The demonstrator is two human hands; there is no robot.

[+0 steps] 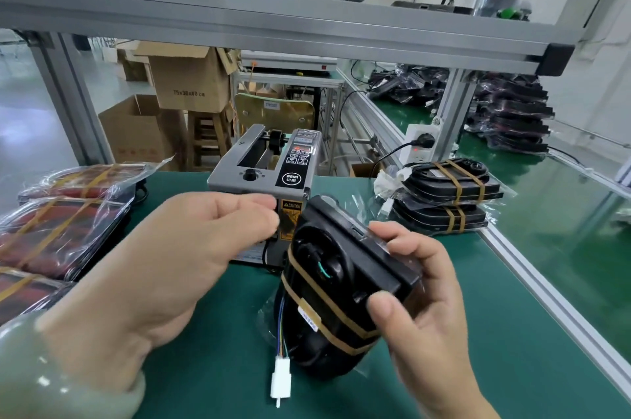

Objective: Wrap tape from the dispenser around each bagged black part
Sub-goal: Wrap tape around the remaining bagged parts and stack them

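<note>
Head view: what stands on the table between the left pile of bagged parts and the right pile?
The tape dispenser, between left pile and right pile, in the head view.

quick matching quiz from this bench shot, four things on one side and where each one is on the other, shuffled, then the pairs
Things
1. dispenser
2. held part
3. connector
4. red parts

Places
a. hanging on coloured wires
b. gripped by the right hand
c. lying bagged at the left edge of the table
d. standing upright mid-table

Pairs: 1-d, 2-b, 3-a, 4-c
</note>
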